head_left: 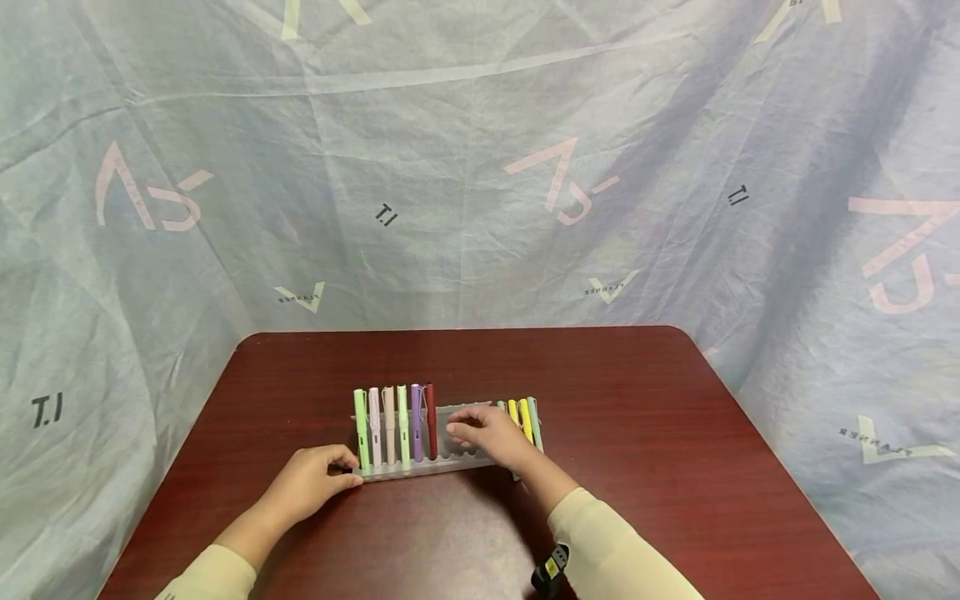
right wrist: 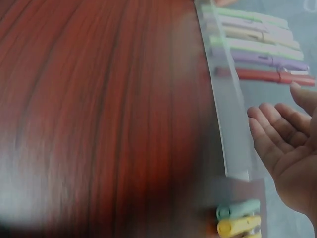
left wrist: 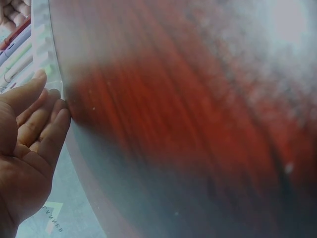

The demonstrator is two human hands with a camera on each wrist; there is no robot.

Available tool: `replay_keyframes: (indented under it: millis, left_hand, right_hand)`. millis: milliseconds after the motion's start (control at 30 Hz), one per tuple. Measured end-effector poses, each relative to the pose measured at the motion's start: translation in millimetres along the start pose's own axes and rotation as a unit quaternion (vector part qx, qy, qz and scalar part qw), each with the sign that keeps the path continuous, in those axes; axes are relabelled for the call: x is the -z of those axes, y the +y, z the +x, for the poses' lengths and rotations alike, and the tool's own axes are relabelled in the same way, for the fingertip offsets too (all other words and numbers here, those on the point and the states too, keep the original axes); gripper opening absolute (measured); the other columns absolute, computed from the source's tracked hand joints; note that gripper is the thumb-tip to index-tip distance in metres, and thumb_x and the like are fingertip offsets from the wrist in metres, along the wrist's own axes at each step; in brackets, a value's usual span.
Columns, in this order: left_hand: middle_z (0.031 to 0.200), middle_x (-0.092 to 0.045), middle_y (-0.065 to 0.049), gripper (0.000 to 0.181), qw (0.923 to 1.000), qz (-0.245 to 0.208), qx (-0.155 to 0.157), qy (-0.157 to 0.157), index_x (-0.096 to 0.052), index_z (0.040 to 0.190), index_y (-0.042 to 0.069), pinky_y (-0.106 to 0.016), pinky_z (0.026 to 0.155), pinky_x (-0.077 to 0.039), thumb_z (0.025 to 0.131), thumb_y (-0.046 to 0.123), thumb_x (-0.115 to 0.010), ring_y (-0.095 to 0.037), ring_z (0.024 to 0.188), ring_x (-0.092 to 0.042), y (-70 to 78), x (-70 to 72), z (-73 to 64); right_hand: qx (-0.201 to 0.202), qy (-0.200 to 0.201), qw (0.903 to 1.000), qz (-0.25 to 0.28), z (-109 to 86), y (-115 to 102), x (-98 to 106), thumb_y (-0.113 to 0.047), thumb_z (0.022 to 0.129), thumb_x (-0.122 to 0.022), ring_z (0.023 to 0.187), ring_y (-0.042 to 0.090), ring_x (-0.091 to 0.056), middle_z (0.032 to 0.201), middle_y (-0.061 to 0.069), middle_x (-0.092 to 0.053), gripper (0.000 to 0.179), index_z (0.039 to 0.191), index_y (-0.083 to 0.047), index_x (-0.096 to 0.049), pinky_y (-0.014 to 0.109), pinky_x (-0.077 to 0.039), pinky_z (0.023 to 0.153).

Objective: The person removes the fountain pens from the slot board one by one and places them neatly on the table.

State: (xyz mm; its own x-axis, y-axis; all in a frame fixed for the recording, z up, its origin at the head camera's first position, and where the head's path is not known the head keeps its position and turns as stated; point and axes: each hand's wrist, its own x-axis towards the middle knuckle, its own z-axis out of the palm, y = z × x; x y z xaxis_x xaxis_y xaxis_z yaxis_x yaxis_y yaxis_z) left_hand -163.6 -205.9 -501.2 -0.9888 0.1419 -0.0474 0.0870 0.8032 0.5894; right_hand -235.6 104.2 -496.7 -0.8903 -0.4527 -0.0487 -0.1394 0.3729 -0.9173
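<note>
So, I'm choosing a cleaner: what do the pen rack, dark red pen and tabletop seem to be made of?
Pen rack: probably plastic, clear or lightly frosted, as it looks translucent.
Dark red pen: likely smooth plastic by its even colour; coated metal is possible.
Tabletop: wood or wood-look laminate, softly shiny, showing streaky grain and reflected light.

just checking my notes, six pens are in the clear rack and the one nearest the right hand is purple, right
Not purple: in the head view, the dark red pen is the racked one nearest the right hand. The rest stands.

Creased grey printed cloth point(head_left: 465, 167) behind reddish-brown table point(head_left: 637, 433)
</note>
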Motion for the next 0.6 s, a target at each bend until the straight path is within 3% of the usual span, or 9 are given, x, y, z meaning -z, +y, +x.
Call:
replay_keyframes:
  millis: [267,600]
  left_hand:
    - [0.089,-0.067,0.013,0.011,1.0000,0.001,-0.006,-0.002,-0.069,0.089,0.027,-0.033,0.074,-0.049,0.083,0.026,-0.079,-0.006,0.081,-0.058,-2.3,0.3,-0.6]
    - [0.088,-0.067,0.013,0.012,1.0000,0.009,-0.003,0.002,-0.069,0.088,0.028,-0.033,0.075,-0.049,0.083,0.027,-0.079,-0.005,0.082,-0.059,-0.6,0.9,-0.1]
  right_hand:
    - [0.003,0.024,0.9986,-0.047,9.9,-5.0,-23.5,-0.035,0.092,-0.070,0.072,0.018,-0.068,0.080,0.008,-0.072,0.028,0.104,-0.010,-0.073,0.028,-0.053,0.063]
    - [-0.001,0.052,0.9965,-0.066,12.7,-7.0,-34.9,-0.030,0.089,-0.073,0.067,0.017,-0.069,0.076,0.002,-0.071,0.019,0.093,-0.011,-0.070,0.024,-0.049,0.056]
